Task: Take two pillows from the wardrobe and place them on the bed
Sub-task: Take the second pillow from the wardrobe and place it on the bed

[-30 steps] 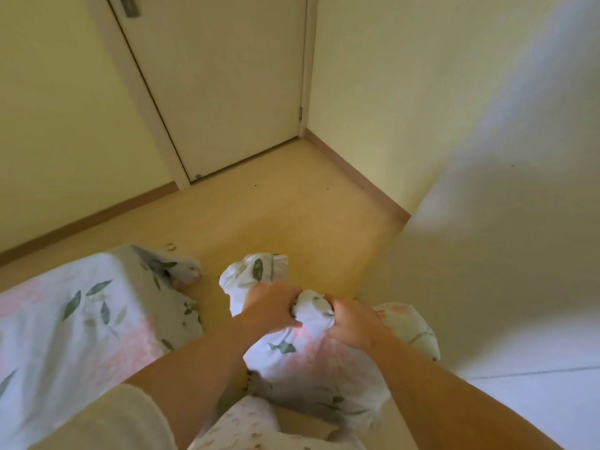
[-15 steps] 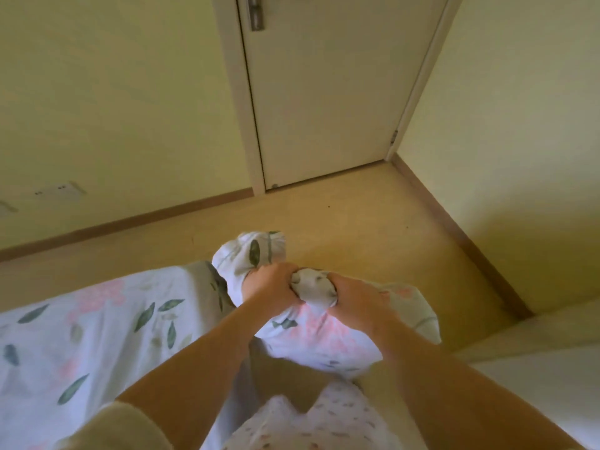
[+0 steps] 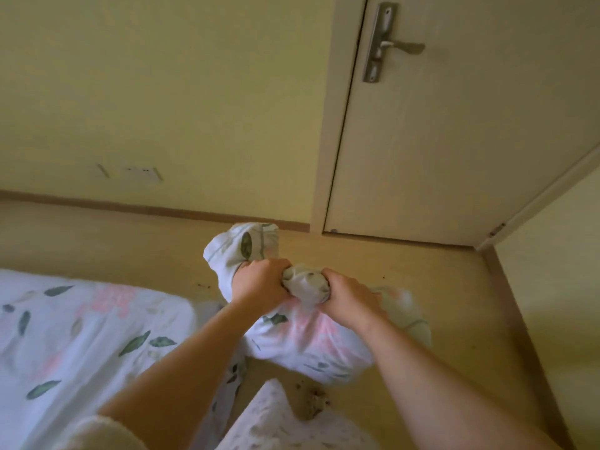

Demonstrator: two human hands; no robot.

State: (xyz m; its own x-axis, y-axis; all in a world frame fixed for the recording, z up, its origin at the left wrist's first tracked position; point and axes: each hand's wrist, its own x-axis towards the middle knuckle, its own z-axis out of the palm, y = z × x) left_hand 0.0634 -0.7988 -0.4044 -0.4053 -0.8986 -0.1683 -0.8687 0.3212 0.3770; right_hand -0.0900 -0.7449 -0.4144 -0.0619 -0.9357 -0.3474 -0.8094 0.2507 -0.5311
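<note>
The left grip point(image 3: 259, 280) and the right grip point(image 3: 347, 295) are both clenched on the top of a white pillow point(image 3: 311, 339) with green leaves and pink flowers, bunching its cloth between them. The pillow hangs in the air over the floor point(image 3: 438, 287), just beside the corner of the bed point(image 3: 81, 336), which has the same leafy cover. A closed door point(image 3: 454, 141) with a metal handle point(image 3: 389, 43) stands behind

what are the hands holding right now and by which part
The left hand and right hand both grip the floral pillow by a bunch of fabric at its upper edge.
</note>
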